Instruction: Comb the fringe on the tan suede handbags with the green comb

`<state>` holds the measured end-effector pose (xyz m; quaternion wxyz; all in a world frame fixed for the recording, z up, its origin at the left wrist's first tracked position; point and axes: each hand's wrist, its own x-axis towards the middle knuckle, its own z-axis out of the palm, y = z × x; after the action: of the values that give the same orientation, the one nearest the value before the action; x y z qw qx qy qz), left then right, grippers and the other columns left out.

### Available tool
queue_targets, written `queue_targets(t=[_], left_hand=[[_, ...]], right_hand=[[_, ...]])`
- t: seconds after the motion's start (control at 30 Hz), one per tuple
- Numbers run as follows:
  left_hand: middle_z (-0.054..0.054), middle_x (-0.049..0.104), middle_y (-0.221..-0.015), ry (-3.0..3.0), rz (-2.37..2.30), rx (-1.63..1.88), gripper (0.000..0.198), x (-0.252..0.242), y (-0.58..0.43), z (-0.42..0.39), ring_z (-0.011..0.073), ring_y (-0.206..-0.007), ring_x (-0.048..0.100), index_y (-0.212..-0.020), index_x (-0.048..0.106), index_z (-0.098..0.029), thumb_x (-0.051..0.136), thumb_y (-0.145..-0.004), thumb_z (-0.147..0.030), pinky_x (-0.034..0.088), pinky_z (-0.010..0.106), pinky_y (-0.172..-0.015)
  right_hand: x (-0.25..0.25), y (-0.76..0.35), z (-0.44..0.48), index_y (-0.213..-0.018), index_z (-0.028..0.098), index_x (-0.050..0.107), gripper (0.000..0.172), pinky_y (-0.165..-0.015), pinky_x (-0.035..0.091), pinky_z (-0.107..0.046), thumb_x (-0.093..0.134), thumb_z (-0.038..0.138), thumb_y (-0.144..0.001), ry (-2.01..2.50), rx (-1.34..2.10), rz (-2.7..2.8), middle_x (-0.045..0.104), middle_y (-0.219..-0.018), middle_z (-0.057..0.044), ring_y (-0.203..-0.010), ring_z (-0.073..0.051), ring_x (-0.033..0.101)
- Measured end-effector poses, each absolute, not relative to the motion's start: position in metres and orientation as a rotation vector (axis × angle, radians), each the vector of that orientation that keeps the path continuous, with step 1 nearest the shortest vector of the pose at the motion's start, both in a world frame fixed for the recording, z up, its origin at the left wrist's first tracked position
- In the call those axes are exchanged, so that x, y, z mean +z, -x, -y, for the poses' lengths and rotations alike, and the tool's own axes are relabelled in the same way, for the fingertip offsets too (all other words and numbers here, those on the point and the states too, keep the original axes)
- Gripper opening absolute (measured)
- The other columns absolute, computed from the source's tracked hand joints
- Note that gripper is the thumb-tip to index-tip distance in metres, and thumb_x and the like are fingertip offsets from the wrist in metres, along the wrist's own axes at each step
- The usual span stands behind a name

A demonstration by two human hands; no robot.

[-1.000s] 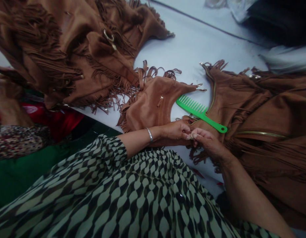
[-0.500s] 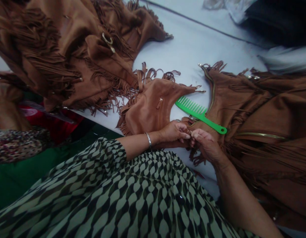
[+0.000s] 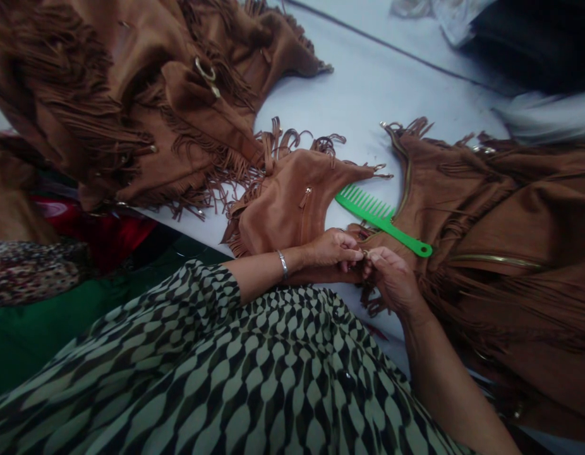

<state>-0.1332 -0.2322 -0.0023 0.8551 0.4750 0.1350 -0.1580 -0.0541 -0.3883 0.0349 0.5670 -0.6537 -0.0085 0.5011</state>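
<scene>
My left hand [image 3: 331,248], a silver bangle on its wrist, and my right hand [image 3: 391,278] meet fingertip to fingertip at the near edge of a brown suede fringed bag [image 3: 482,208]. Both pinch something small at the bag's edge, apparently a fringe strand or metal fitting; I cannot make it out. A green wide-toothed comb [image 3: 382,218] lies just beyond my hands, across the bag's corner. A smaller tan fringed bag [image 3: 292,202] with a zip lies under my left forearm side.
A heap of brown fringed bags [image 3: 131,95] fills the upper left of the white table [image 3: 368,88]. Dark and pale items [image 3: 534,38] sit at the far right. Red and green cloth [image 3: 84,240] lies left, below the table edge. My patterned sleeve fills the foreground.
My hands stay pinched together at the bag's edge, with the right hand shifted slightly down and closer. Nothing else has moved.
</scene>
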Motion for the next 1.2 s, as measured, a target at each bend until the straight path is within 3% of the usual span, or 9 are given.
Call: queue_targets(t=[0.17,0.3,0.5,0.63,0.73,0.93,1.2], left_hand=[[0.001,0.06,-0.06,-0.989,-0.317,-0.305,0.047,-0.006,0.134,0.233,0.0089,-0.047,0.058,-0.07,0.057,-0.007,0.069,-0.068,-0.052,0.045,0.017,-0.044],[0.001,0.06,-0.06,-1.006,-0.334,-0.313,0.046,-0.008,0.134,0.234,0.0087,-0.048,0.059,-0.072,0.057,-0.007,0.069,-0.069,-0.052,0.045,0.016,-0.045],[0.0,0.059,-0.059,-0.984,-0.354,-0.318,0.039,-0.006,0.134,0.237,0.0077,-0.047,0.058,-0.068,0.056,-0.007,0.071,-0.07,-0.043,0.045,0.015,-0.044],[0.001,0.06,-0.059,-0.965,-0.41,-0.287,0.036,-0.001,0.134,0.236,0.0079,-0.047,0.058,-0.069,0.056,-0.007,0.071,-0.071,-0.039,0.046,0.015,-0.045],[0.001,0.06,-0.06,-0.941,-0.408,-0.304,0.034,0.004,0.135,0.232,0.0081,-0.047,0.059,-0.07,0.056,-0.007,0.072,-0.071,-0.037,0.046,0.016,-0.045],[0.001,0.06,-0.059,-0.922,-0.411,-0.304,0.029,0.002,0.135,0.231,0.0079,-0.045,0.058,-0.07,0.057,-0.006,0.071,-0.072,-0.032,0.046,0.016,-0.045],[0.001,0.061,-0.057,-0.91,-0.446,-0.304,0.029,0.006,0.133,0.236,0.0083,-0.046,0.059,-0.067,0.055,-0.007,0.072,-0.071,-0.03,0.046,0.015,-0.045]], right_hand=[[0.029,0.058,0.385,-0.089,0.02,0.061,0.025,-0.052,0.043,-0.023,0.059,0.043,-0.078,1.585,1.044,0.002,0.056,-0.076,0.0,-0.056,-0.01,0.049],[0.03,0.061,0.385,-0.098,0.02,0.065,0.032,-0.054,0.043,-0.025,0.061,0.045,-0.078,1.704,0.979,0.081,0.061,-0.077,-0.001,-0.057,-0.011,0.05],[0.026,0.067,0.382,-0.081,0.017,0.07,0.025,-0.049,0.036,-0.024,0.07,0.04,-0.07,1.876,0.794,0.075,0.057,-0.058,0.001,-0.052,-0.011,0.046],[0.023,0.074,0.372,-0.069,0.016,0.063,0.026,-0.044,0.03,-0.023,0.072,0.041,-0.066,1.763,0.72,-0.121,0.055,-0.055,0.002,-0.046,-0.009,0.042],[0.026,0.073,0.369,-0.062,0.018,0.056,0.029,-0.045,0.033,-0.024,0.074,0.041,-0.064,1.622,0.824,-0.12,0.05,-0.052,0.003,-0.046,-0.01,0.043],[0.027,0.063,0.378,-0.071,0.018,0.059,0.024,-0.048,0.035,-0.023,0.07,0.04,-0.07,1.704,0.943,-0.008,0.052,-0.054,0.003,-0.048,-0.01,0.045],[0.019,0.064,0.384,-0.07,0.021,0.05,0.026,-0.058,0.039,-0.026,0.057,0.044,-0.08,1.745,0.957,0.194,0.053,-0.06,0.002,-0.056,-0.012,0.049]])
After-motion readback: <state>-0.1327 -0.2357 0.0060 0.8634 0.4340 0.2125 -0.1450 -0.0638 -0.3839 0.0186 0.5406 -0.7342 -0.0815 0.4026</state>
